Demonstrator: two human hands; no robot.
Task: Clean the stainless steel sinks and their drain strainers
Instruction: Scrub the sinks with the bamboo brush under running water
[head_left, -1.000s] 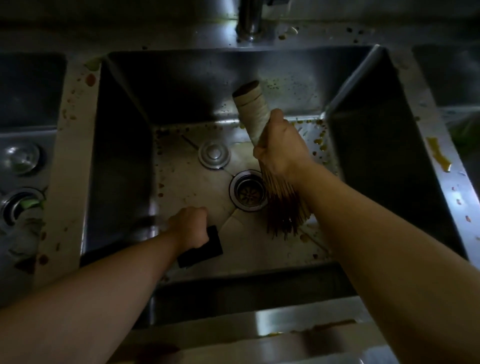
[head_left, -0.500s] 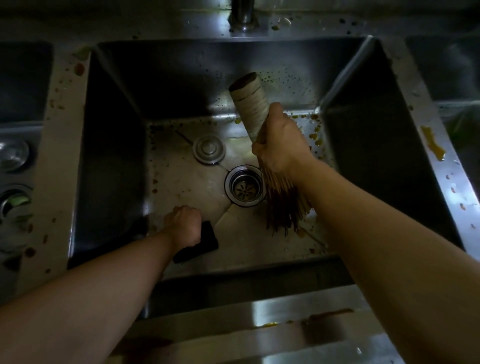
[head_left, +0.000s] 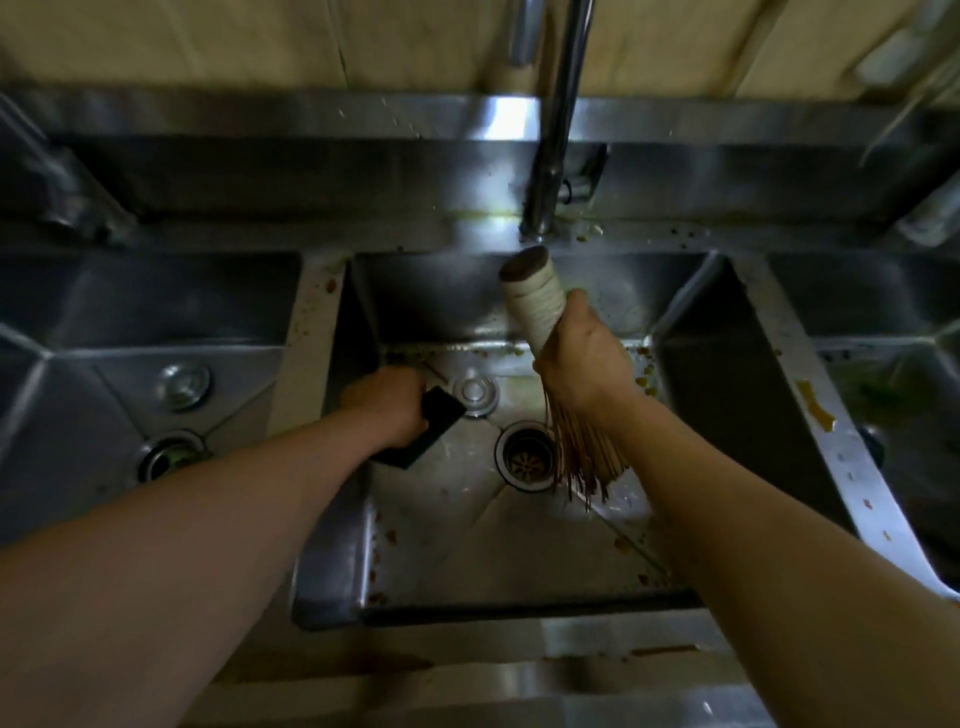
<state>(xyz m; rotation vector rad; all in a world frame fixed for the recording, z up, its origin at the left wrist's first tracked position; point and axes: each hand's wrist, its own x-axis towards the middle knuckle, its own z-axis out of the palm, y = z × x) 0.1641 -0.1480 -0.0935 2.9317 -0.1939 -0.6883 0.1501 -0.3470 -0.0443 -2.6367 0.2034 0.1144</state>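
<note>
The middle steel sink (head_left: 447, 525) is spotted with brown food residue. Its open drain (head_left: 525, 456) sits near the centre, and a round strainer lid (head_left: 474, 392) lies on the floor behind it. My left hand (head_left: 387, 402) grips a black scouring pad (head_left: 423, 428) against the sink floor at the back left. My right hand (head_left: 582, 358) holds a bamboo bristle brush (head_left: 535, 291) by its wrapped handle. The bristles (head_left: 584, 457) touch the floor just right of the drain.
A tall faucet (head_left: 553, 135) rises behind the middle sink. The left sink (head_left: 93, 332) holds a strainer lid (head_left: 184, 383) and a drain with green scraps (head_left: 169, 457). The right sink (head_left: 904, 415) holds greenish waste. Orange smears mark the right divider (head_left: 815, 410).
My left hand slid the black pad from the front left of the sink floor to the back, beside the strainer lid. The view has tilted up, showing the faucet and wall.
</note>
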